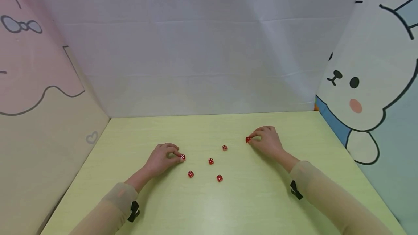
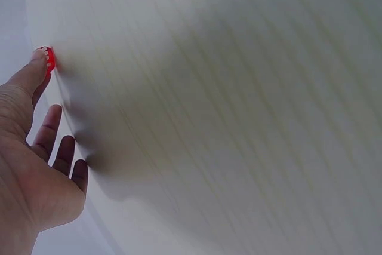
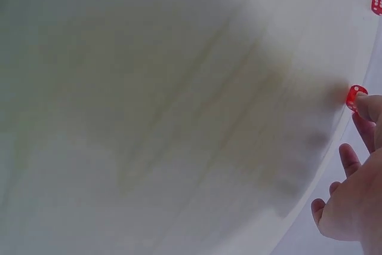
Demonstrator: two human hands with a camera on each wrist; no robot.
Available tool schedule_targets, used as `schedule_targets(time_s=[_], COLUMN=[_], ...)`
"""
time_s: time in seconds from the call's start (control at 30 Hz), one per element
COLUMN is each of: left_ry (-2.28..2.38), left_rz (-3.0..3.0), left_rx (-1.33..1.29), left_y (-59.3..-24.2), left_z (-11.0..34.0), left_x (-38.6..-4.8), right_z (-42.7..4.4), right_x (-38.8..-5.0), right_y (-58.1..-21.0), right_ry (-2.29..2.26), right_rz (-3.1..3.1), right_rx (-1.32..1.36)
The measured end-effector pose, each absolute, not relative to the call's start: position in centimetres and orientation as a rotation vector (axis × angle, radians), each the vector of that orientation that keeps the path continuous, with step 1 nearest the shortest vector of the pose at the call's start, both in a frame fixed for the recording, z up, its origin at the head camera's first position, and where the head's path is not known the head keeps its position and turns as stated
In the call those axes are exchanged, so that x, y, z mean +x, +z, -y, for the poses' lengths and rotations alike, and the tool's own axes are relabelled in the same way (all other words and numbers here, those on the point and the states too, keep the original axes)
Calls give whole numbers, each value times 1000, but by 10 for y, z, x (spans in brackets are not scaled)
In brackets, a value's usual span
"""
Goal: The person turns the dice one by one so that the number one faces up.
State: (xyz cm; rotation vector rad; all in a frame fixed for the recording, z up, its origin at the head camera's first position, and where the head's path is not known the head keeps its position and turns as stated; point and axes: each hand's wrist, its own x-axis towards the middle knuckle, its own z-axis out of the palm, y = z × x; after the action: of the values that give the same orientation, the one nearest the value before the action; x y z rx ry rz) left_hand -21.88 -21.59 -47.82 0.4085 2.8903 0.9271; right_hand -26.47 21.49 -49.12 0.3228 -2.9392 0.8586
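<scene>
My left hand [image 1: 162,159] pinches a red die [image 1: 183,157] at 9 o'clock of four loose dice [image 1: 210,161] on the worktop [image 1: 169,206], right hand [image 1: 267,142] pinches a second die [image 1: 248,140] at 2; probably light, rigid, slick, hard to break, so grip opposite side faces.

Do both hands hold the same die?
No, the left hand pinches one red die, while the right hand pinches another red die.

dice [image 1: 210,161]: glossy plast. | tbl [image 1: 169,206]: wd-grain, smooth, lt sheen | backdrop [image 1: 196,53]: creased, cloth-like | sleeves [image 1: 330,195]: matt fabr.
</scene>
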Motion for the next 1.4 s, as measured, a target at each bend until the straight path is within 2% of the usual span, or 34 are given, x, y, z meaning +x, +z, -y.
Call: schedule_targets(time_s=[0.47, 0.8, 1.17, 1.4], left_ry=[929, 918, 910, 901], left_rz=[-2889, -2892, -2892, -2899], left_rx=[406, 415, 419, 429], left_y=[-480, -480, -482, -483], left_z=[216, 217, 218, 219], left_x=[-218, -219, -221, -221], right_z=[-222, -223, -209, -193], right_x=[-255, -240, -222, -218], right_y=[-482, -468, -448, -448], right_ry=[828, 836, 890, 932], right_rz=[2924, 2858, 2787, 2791], right_rx=[308, 403, 509, 514])
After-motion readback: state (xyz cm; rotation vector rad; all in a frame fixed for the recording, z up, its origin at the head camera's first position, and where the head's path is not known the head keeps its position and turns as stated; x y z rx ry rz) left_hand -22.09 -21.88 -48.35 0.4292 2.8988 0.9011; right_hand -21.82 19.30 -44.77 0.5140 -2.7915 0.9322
